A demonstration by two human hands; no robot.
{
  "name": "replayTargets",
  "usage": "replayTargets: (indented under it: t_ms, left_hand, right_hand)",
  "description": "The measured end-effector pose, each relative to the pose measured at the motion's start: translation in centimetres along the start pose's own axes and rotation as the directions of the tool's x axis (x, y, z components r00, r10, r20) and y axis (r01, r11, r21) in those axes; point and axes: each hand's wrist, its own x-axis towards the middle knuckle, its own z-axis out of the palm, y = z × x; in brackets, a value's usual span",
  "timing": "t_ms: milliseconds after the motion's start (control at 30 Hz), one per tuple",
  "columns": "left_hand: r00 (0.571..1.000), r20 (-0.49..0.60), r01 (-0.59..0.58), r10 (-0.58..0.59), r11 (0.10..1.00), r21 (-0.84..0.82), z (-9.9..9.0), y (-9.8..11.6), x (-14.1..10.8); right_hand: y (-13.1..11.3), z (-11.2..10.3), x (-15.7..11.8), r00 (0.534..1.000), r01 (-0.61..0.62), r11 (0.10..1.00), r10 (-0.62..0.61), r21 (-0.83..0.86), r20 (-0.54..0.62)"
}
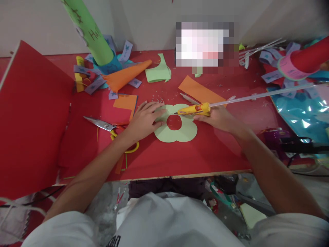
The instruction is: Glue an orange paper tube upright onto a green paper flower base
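A light green paper flower shape (180,132) with a round hole in its middle lies on the red table (180,157). My left hand (144,120) lies flat on the flower's left petal, fingers spread, pressing it down. My right hand (218,118) grips a yellow glue gun (195,109) whose nozzle points left, just above the hole's upper edge. A long clear glue stick (257,96) sticks out of the gun's back toward the right.
Scissors (102,124) lie left of my left hand. An orange paper cone (125,76), a green tube (88,31), purple star strips, green and orange paper scraps sit at the back. A red board (31,116) stands at left. Shiny blue foil (303,113) lies at right.
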Motion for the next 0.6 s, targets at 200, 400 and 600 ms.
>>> replayTargets:
  t_ms: [200, 400, 600]
  left_hand:
    - [1.000, 0.006, 0.005, -0.005, 1.000, -0.008, 0.0, 0.0, 0.0]
    - [1.000, 0.002, 0.005, -0.005, 1.000, -0.014, -0.1, 0.0, 0.0]
    - [1.000, -0.004, 0.011, -0.011, 1.000, 0.002, -0.1, 0.1, 0.1]
  right_hand:
    - [0.3, 0.1, -0.3, 0.999, -0.027, 0.998, 0.025, 0.064, 0.019]
    - [0.8, 0.2, -0.7, 0.999, -0.047, 0.997, 0.048, 0.060, -0.013]
    - [1.1, 0.0, -0.9, 0.999, -0.049, 0.997, 0.049, 0.067, -0.008]
